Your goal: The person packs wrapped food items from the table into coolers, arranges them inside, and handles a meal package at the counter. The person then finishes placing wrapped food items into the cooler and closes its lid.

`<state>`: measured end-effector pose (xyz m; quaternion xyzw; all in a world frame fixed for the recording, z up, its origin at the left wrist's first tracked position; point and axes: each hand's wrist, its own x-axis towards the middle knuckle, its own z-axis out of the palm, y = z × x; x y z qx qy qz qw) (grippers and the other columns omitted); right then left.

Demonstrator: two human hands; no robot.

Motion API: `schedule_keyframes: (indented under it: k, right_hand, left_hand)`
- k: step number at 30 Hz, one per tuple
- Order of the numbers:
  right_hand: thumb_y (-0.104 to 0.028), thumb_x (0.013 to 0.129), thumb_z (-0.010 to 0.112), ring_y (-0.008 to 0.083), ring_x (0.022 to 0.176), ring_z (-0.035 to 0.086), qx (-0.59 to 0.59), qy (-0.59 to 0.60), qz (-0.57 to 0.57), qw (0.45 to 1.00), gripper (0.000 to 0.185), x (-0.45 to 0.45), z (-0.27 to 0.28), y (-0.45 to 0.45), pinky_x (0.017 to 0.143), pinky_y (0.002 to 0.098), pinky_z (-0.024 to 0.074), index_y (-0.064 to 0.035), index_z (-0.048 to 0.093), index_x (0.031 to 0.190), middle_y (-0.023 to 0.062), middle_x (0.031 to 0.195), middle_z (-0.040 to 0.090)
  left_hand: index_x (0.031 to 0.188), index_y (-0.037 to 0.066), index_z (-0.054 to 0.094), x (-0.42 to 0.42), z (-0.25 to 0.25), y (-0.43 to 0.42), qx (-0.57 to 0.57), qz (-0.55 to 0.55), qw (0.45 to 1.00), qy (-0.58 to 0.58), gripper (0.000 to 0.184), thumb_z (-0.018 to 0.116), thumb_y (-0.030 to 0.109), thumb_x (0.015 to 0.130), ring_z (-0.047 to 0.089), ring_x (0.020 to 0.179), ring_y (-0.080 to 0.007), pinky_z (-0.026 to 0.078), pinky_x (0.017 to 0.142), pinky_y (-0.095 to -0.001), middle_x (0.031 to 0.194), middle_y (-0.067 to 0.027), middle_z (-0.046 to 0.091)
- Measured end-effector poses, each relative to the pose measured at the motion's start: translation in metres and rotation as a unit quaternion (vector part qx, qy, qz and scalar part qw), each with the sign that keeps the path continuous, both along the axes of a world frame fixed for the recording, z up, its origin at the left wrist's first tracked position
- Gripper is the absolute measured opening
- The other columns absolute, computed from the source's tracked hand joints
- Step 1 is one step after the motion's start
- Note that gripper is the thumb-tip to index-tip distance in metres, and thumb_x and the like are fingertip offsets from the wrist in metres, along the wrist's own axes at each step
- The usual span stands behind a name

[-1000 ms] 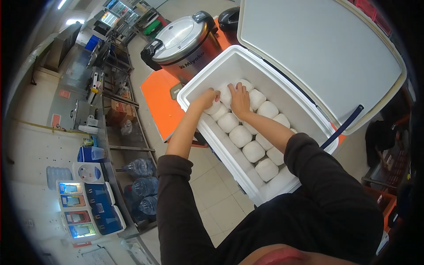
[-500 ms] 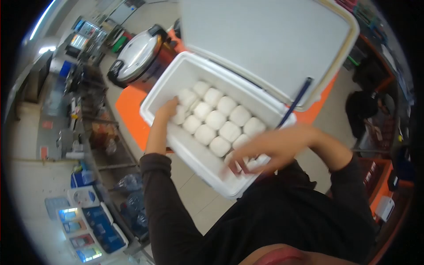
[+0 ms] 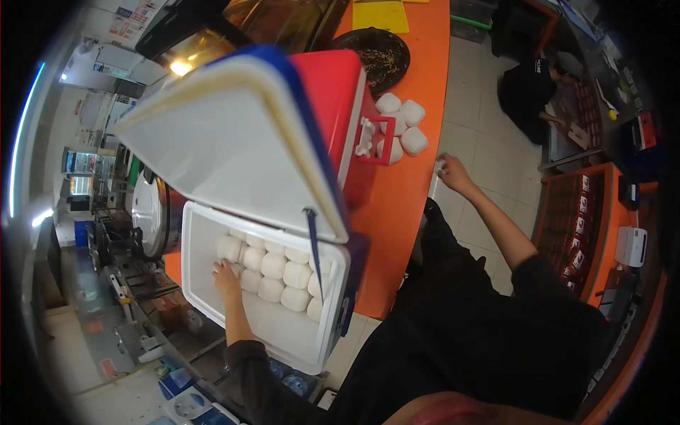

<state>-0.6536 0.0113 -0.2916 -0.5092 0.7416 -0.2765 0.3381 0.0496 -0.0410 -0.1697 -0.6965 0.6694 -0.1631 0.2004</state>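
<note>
White rounded bundles (image 3: 273, 265) sit in rows inside a white-lined cooler box (image 3: 191, 248), whose hinged lid (image 3: 241, 142) is raised. My left hand (image 3: 227, 278) reaches into the box, fingers apart, its fingertips against the bundles at the left end. Out to the right, beside the table edge, my right hand (image 3: 455, 174) has curled fingers. A small pale spot shows at its fingertips, too small to name. Several similar white bundles (image 3: 414, 141) lie grouped on the orange table (image 3: 404, 205), nearest to the right hand.
A red cooler (image 3: 329, 92) and a dark round tray (image 3: 375, 57) stand behind the lid. A large metal cooker (image 3: 147, 212) is left of the box. At the upper right a person in black (image 3: 528, 95) bends over a counter. An orange rack (image 3: 574, 227) stands at the right.
My right hand has left the front of the cooler box and swung right, beyond the table edge. The left hand stays at the bundles. The view has turned, bringing the table bundles into sight.
</note>
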Motion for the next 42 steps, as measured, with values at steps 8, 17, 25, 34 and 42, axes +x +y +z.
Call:
schedule_keyframes:
  k: [8, 17, 25, 34, 42]
  right_hand:
    - [-0.016, 0.060, 0.076, 0.0404, 0.113, 0.040, -0.119, 0.205, 0.151, 0.960, 0.076, 0.001, -0.045, -0.103, 0.086, 0.0503, 0.0451, -0.0255, 0.045, 0.129, 0.0204, 0.126, 0.039]
    - [-0.018, 0.073, 0.068, 0.0323, 0.101, 0.052, 0.128, -0.504, -0.100, 0.848, 0.061, -0.047, 0.005, -0.044, 0.083, 0.0482, 0.0456, -0.0183, 0.042, 0.128, 0.0163, 0.110, 0.051]
    - [-0.041, 0.092, 0.045, 0.0349, 0.110, 0.052, 0.080, -0.793, -0.181, 0.577, 0.044, -0.151, 0.044, 0.046, 0.077, 0.0529, 0.0514, -0.0185, 0.046, 0.130, 0.0081, 0.128, 0.050]
    - [-0.054, 0.091, 0.045, 0.0399, 0.115, 0.048, 0.015, -0.838, -0.146, 0.525, 0.062, -0.081, 0.105, 0.025, 0.072, 0.0481, 0.0554, -0.0178, 0.035, 0.141, 0.0180, 0.137, 0.041]
    - [-0.049, 0.069, 0.079, 0.0433, 0.084, 0.059, 0.037, -0.757, 0.551, 0.348, 0.081, 0.086, 0.267, -0.006, 0.062, 0.0532, 0.0542, -0.0124, 0.044, 0.131, 0.0249, 0.114, 0.045]
  left_hand:
    - [0.104, -0.004, 0.061, -0.299, 0.206, 0.072, -0.497, -0.222, 0.796, 0.265, 0.036, 0.047, 0.028, 0.098, 0.058, 0.083, -0.0244, 0.049, 0.074, -0.0355, 0.096, -0.0129, 0.060]
    - [0.110, 0.003, 0.055, -0.561, -0.051, 0.015, -0.041, -0.221, 0.888, 0.401, 0.037, 0.063, 0.008, 0.074, 0.052, 0.097, -0.0339, 0.045, 0.079, -0.0439, 0.101, -0.0172, 0.053]
    - [0.124, 0.015, 0.050, -0.562, -0.192, -0.091, 0.120, -0.158, 0.938, 0.285, 0.044, 0.058, 0.019, 0.081, 0.049, 0.112, -0.0356, 0.044, 0.085, -0.0477, 0.117, -0.0177, 0.052]
    - [0.107, 0.011, 0.051, -0.479, -0.057, 0.089, 0.261, -0.055, 0.605, 0.750, 0.058, 0.069, 0.008, 0.053, 0.048, 0.100, -0.0306, 0.041, 0.088, -0.0454, 0.106, -0.0122, 0.049]
    - [0.090, 0.011, 0.067, -0.254, 0.200, 0.208, 0.052, -0.271, 0.485, 0.830, 0.042, 0.068, 0.026, 0.050, 0.044, 0.117, -0.0341, 0.032, 0.100, -0.0506, 0.121, -0.0161, 0.049]
